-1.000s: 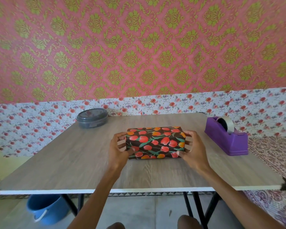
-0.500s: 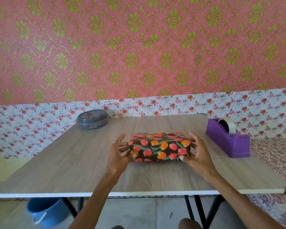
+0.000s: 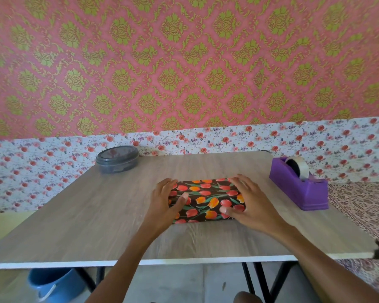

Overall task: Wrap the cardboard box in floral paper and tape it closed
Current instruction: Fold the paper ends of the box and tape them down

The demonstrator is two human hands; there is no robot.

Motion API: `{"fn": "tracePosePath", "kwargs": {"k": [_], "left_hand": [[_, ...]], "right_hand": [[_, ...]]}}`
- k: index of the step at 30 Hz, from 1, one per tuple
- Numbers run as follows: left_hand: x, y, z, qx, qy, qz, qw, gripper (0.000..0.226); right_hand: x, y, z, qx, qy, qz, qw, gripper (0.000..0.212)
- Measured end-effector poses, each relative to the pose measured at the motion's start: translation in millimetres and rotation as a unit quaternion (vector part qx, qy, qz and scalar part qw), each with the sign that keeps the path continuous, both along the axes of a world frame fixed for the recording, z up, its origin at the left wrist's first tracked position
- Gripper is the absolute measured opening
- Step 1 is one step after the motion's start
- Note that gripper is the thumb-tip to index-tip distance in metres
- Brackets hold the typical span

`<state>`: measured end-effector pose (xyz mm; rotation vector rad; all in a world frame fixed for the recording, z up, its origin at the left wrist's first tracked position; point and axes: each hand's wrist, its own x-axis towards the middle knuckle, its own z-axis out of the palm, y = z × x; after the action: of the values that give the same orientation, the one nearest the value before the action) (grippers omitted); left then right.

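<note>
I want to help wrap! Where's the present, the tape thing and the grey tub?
wrapped box (image 3: 208, 200), head view, top face.
tape dispenser (image 3: 298, 190), head view, purple side.
grey tub (image 3: 117, 153), head view, lid.

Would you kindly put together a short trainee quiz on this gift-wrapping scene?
1. True or false: the purple tape dispenser stands on the table, apart from the wrapped box, on its right.
2. What sits at the table's far left corner? A) grey lidded container B) scissors C) mug
3. Fill in: the left hand and right hand both touch the ____.
Key: 1 true; 2 A; 3 wrapped box.
</note>
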<state>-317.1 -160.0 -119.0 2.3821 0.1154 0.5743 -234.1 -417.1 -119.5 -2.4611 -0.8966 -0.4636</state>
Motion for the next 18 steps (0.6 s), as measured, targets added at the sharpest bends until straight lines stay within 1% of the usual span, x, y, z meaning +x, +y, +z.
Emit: {"fn": "tracePosePath", "kwargs": {"k": [2, 3, 5, 7, 9, 12, 14, 18], "left_hand": [[8, -1, 5, 0.116, 0.029, -0.031, 0.992, 0.068], [12, -1, 8, 0.163, 0.047, -0.051, 0.984, 0.068], [15, -2, 14, 0.220, 0.067, -0.076, 0.970, 0.065], [15, 0, 16, 0.230, 0.064, -0.082, 0.967, 0.060], [11, 2, 14, 0.226, 0.052, -0.073, 0.970, 0.059], [5, 2, 10, 0.224, 0.004, -0.051, 0.973, 0.061], [2, 0, 9, 0.219, -0.008, -0.038, 0.975, 0.061], [-3, 2, 9, 0.175, -0.041, -0.039, 0.983, 0.054]], "right_hand": [[3, 9, 11, -0.128, -0.025, 0.011, 0.991, 0.104], [4, 13, 15, -0.173, -0.023, 0.020, 0.984, 0.104], [6, 20, 20, -0.222, -0.026, 0.033, 0.974, 0.096], [7, 20, 19, -0.220, -0.041, 0.033, 0.974, 0.082], [8, 18, 15, -0.204, -0.045, 0.019, 0.978, 0.074], [3, 15, 12, -0.181, -0.042, -0.009, 0.983, 0.079], [-1, 13, 10, -0.170, -0.033, -0.028, 0.985, 0.085], [-1, 11, 11, -0.187, -0.036, -0.029, 0.981, 0.092]]}}
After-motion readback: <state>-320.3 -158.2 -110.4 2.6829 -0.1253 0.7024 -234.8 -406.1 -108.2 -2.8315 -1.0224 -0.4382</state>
